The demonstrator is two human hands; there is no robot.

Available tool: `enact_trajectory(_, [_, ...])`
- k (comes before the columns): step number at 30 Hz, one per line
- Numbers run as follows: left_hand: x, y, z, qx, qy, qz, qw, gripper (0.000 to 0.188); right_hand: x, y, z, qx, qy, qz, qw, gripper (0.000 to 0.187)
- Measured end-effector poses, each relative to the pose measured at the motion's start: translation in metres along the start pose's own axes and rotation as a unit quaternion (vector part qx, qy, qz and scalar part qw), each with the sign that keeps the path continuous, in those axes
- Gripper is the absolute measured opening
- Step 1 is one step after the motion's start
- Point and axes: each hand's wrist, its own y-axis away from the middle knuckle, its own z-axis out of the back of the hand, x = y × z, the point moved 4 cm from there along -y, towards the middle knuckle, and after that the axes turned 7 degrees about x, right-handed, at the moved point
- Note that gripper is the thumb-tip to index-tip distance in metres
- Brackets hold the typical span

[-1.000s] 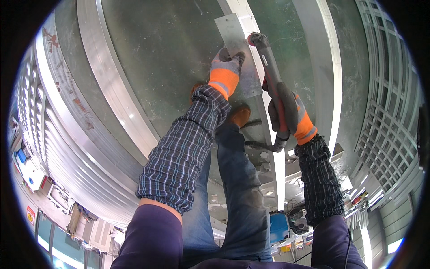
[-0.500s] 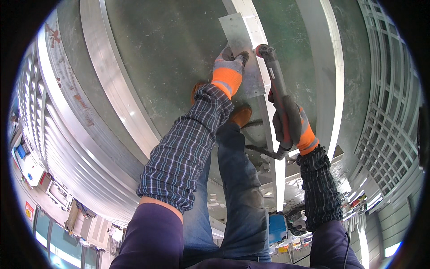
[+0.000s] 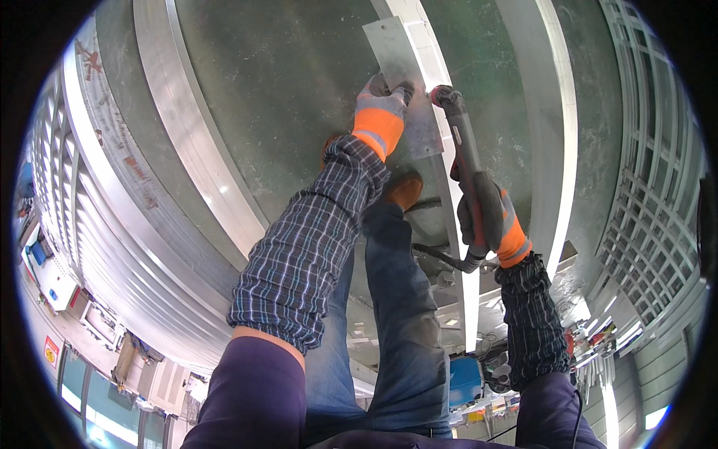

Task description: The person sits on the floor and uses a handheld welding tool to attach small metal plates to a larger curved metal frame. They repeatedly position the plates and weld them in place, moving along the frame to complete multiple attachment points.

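Grey metal plate (image 3: 404, 67) — flat, dark tool (image 3: 465, 142) alongside

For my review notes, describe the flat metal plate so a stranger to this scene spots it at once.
Find the long, bright metal beam running down from the picture's top edge, right of centre. At its left side is the plate, with the gloved left hand on it. Unlike the neighbouring long beams, it is short, thin and dull grey.

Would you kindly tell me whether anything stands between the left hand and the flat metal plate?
Nothing visible does: the left hand grips the metal plate by its left edge. The power tool in the right hand is to the plate's right, apart from the left hand.
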Motion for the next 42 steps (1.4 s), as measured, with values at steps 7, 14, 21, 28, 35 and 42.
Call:
enact_trajectory(7, [-0.002, 0.0, 0.001, -0.011, -0.036, -0.007, 0.999, 0.029, 0.004, 0.009, -0.007, 0.021, -0.013, -0.022, 0.999, 0.049])
enact_trajectory(14, [-0.007, 0.004, -0.005, -0.028, 0.002, -0.001, 1.0, 0.023, -0.01, 0.02, -0.004, -0.029, 0.017, -0.024, 0.999, 0.053])
enact_trajectory(21, [-0.005, 0.0, -0.001, -0.017, -0.012, -0.007, 1.0, 0.021, 0.003, 0.03, -0.023, -0.007, -0.006, -0.033, 0.999, 0.052])
enact_trajectory(28, [-0.002, 0.0, -0.001, -0.027, -0.005, 0.037, 0.999, 0.021, -0.009, 0.037, -0.02, -0.009, -0.017, -0.016, 1.0, 0.049])
enact_trajectory(35, [0.008, -0.008, 0.007, -0.021, 0.004, -0.015, 1.0, 0.029, -0.011, 0.047, -0.021, -0.017, 0.042, -0.021, 0.999, 0.047])
enact_trajectory(42, [-0.013, 0.006, -0.007, -0.047, -0.074, 0.069, 0.994, 0.028, -0.018, 0.05, -0.015, -0.02, 0.074, -0.013, 0.997, 0.05])
